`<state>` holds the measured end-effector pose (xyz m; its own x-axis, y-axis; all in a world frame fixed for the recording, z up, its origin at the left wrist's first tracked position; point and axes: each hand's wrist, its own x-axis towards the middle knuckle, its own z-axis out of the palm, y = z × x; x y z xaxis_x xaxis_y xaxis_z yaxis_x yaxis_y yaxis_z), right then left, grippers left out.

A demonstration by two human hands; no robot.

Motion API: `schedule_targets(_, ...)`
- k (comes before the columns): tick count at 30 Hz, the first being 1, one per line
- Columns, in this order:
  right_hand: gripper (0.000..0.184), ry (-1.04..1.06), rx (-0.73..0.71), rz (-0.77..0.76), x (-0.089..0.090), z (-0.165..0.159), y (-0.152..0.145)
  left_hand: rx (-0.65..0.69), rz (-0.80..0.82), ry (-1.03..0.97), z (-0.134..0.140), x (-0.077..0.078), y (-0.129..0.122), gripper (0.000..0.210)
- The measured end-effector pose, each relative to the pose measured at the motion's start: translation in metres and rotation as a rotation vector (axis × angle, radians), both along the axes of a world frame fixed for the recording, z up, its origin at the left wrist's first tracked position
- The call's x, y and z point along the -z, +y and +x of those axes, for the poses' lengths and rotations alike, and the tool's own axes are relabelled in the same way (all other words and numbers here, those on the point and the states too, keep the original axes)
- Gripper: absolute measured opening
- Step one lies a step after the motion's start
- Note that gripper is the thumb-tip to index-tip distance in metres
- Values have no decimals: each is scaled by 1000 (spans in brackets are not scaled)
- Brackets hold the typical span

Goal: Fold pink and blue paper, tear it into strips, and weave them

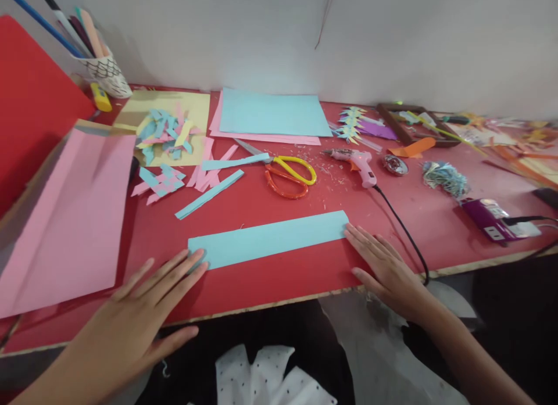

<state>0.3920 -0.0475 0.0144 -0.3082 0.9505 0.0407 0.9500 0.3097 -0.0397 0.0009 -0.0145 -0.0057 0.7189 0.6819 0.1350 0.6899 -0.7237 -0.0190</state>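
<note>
A long light-blue paper strip [270, 240] lies flat near the front edge of the red table. My left hand [152, 300] rests its outstretched fingertips on the strip's left end, thumb apart. On the right end lie the fingertips of my right hand [383, 265], also stretched out with the thumb apart. Beyond the strip are a narrow folded blue strip [210, 194] and scissors [288, 175] with one yellow and one red handle. Another narrow blue strip [235, 161] lies across the scissors' blades. Pink paper strips [211, 172] are heaped just left of them.
Pink paper [82, 219] leans at the left. Blue sheets [274, 114] lie by the wall, beside woven paper pieces [165, 132]. A pink glue gun [355, 164] trails its cord over the front edge. A purple power strip [488, 219] sits at the right.
</note>
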Motion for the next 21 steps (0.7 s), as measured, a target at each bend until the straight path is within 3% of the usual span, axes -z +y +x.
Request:
schedule_targets(6,37,44,11,2,-14,-8,17,-50,53,-32,14,-15,6,38)
schedule_targets(10,36,87,-182,-22,-19,-36,42,-46,-52,-22,53,-31,27,39)
schedule_targets(14,27,63,-296,60,-12,-61,63,-24,-137,-23,91,-36,44,37)
schedule_targets(17,23,38,-347,135,-8,-66,69,-7,-132,69,106,-38,52,31)
schedule_targets(21,34,102,-375,122,-10,-67,69,-13,-100,195,112,-38,53,26)
